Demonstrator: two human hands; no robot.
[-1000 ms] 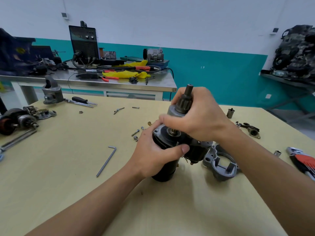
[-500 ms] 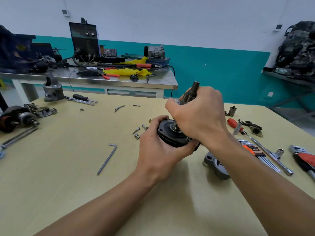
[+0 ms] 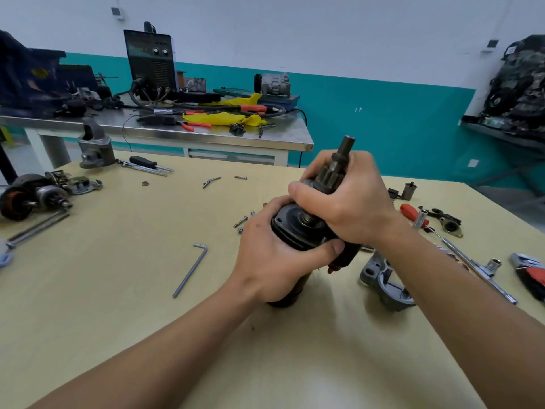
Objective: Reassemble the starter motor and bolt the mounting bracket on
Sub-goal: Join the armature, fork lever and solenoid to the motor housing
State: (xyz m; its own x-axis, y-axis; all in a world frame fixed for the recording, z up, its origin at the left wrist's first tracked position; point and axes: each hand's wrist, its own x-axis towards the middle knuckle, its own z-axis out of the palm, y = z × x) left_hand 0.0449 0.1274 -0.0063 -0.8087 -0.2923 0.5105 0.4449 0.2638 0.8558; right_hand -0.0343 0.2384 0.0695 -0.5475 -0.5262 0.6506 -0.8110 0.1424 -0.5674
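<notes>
Change: compared with half a second back, the view sits closer and the starter motor (image 3: 298,231) stands more upright, with the shaft tip poking higher above the right hand (image 3: 345,199).
Motor position: it stands on end on the yellow counter (image 3: 118,290), base down, between both hands.
Left grip: the left hand (image 3: 271,261) is wrapped tight around the black body, thumb pressed across the front.
Right grip: fingers are clamped round the pinion shaft (image 3: 339,166), just above the end plate.
Handling: steel and windings, so I judge it heavy and rigid; the painted body looks smooth and could twist in a palm. Best hold is the barrel low down, with the shaft steered, not levered.
Bracket: the grey mounting bracket (image 3: 383,281) lies on the counter just right of the motor, not yet fitted.
Fasteners: loose bolts (image 3: 241,222) sit left of the motor, and a hex key (image 3: 191,268) lies nearer the left forearm.
Containers: none visible; every part lies bare on the counter.
Risk: loose small screws may roll.
</notes>
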